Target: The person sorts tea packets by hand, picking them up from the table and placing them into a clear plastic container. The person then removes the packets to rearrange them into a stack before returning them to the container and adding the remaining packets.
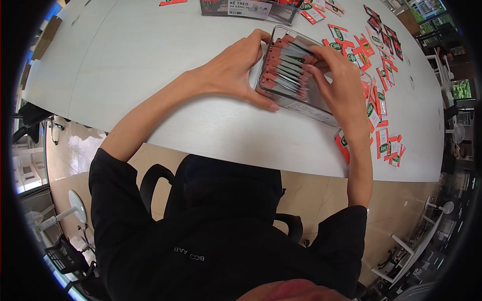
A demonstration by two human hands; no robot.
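A clear plastic box [310, 109] stands on the white table, with a row of thin reddish-brown and green sachets [287, 67] packed upright at its left end. My left hand [235, 64] grips that end, thumb along the near side and fingers around the far corner. My right hand [340, 75] reaches into the box from the right. Its thumb and fingers are pinched at the right edge of the sachet row, on what looks like one sachet; the fingers partly hide it.
Red-and-white sachets with a green oval label [382, 141] lie scattered to the right of the box. Darker red-and-black packets [390, 37] lie beyond them. Another box with a printed label [248, 9] stands at the back. The table's front edge [241, 161] is close to my body.
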